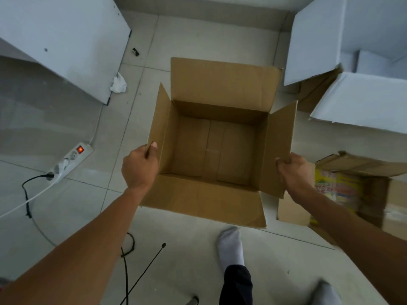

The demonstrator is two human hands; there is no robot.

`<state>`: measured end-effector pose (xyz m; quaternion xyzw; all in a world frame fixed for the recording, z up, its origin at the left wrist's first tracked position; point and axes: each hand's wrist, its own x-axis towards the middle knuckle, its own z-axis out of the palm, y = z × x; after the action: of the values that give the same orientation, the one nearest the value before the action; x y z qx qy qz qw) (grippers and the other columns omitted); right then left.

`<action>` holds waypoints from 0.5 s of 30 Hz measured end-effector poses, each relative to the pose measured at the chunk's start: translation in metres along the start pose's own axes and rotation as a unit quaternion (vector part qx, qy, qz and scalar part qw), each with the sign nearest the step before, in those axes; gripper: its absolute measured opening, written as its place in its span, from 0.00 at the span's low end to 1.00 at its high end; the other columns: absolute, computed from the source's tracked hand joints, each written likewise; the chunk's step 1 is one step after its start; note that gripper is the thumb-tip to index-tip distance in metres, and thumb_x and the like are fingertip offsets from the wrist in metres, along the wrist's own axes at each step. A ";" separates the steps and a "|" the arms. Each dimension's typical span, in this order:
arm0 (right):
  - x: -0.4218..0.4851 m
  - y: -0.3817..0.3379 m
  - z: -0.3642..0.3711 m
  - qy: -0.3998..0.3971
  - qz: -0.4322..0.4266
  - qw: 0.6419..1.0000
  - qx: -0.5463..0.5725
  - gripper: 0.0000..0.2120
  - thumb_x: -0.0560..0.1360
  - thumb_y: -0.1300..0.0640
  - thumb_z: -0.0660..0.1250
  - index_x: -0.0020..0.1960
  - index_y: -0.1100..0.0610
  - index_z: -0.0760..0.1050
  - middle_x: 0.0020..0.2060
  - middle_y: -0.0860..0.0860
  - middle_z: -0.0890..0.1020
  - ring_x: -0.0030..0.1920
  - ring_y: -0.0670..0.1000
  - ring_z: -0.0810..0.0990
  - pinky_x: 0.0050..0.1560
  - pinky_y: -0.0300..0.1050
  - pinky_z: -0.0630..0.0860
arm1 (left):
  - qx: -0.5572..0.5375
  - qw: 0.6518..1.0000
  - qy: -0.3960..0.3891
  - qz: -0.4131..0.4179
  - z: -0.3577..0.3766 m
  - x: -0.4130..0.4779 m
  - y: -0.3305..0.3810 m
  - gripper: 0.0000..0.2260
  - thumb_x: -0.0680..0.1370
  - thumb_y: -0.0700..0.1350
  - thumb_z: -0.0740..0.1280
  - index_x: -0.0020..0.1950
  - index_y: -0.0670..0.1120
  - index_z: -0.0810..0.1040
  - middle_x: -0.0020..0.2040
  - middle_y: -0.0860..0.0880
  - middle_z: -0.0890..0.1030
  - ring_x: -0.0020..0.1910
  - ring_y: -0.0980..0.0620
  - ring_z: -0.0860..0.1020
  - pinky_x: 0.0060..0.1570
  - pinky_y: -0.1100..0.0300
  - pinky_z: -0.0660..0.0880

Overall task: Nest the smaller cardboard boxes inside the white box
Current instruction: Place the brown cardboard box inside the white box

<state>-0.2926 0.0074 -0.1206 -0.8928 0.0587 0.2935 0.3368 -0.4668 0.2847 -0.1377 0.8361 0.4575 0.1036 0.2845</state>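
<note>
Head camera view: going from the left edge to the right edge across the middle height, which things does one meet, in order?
Power strip → left hand → open brown cardboard box → right hand → smaller box with yellow packaging.

Pale tiled floor (198,36) with a white power strip (70,160) beside a white cabinet (66,40).
</note>
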 end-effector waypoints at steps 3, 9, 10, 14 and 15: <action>-0.008 -0.008 -0.033 0.002 -0.027 1.000 -0.012 0.08 0.78 0.55 0.60 0.45 0.58 0.74 0.38 0.58 0.80 0.40 0.59 0.79 0.44 0.53 0.79 | -0.014 1.000 0.015 0.005 -0.013 -0.013 0.026 0.21 0.80 0.50 0.61 0.26 0.51 0.65 0.21 0.52 0.66 0.20 0.54 0.65 0.24 0.64 0.60; -0.028 -0.001 -0.118 0.016 -0.054 0.998 -0.031 0.11 0.78 0.54 0.59 0.50 0.59 0.76 0.43 0.60 0.82 0.42 0.60 0.81 0.46 0.56 0.80 | -0.057 0.998 0.038 -0.018 -0.029 -0.059 0.102 0.22 0.80 0.49 0.62 0.25 0.49 0.65 0.20 0.51 0.66 0.20 0.53 0.65 0.25 0.63 0.62; -0.033 0.002 -0.134 0.019 -0.057 0.998 -0.028 0.11 0.78 0.54 0.59 0.52 0.60 0.76 0.43 0.60 0.82 0.43 0.60 0.81 0.46 0.57 0.80 | -0.059 0.997 0.042 -0.016 -0.031 -0.068 0.116 0.22 0.79 0.49 0.62 0.25 0.49 0.65 0.20 0.51 0.66 0.20 0.53 0.65 0.25 0.62 0.62; -0.049 0.020 -0.202 0.041 -0.075 0.996 -0.018 0.11 0.79 0.55 0.59 0.51 0.60 0.76 0.37 0.55 0.80 0.36 0.55 0.79 0.34 0.46 0.77 | -0.066 0.997 0.048 0.009 -0.031 -0.106 0.178 0.22 0.79 0.48 0.62 0.24 0.49 0.65 0.20 0.50 0.67 0.20 0.52 0.65 0.25 0.63 0.62; -0.053 0.024 -0.220 0.044 -0.079 0.996 -0.015 0.11 0.79 0.55 0.59 0.50 0.60 0.76 0.35 0.54 0.79 0.34 0.53 0.78 0.30 0.42 0.73 | -0.067 0.996 0.051 0.017 -0.031 -0.114 0.193 0.23 0.79 0.48 0.63 0.24 0.49 0.65 0.20 0.50 0.67 0.20 0.52 0.65 0.25 0.62 0.62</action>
<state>-0.2373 -0.1558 0.0275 -0.9117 -0.0021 0.2268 0.3425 -0.4078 0.1211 0.0079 0.8162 0.4495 0.1814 0.3143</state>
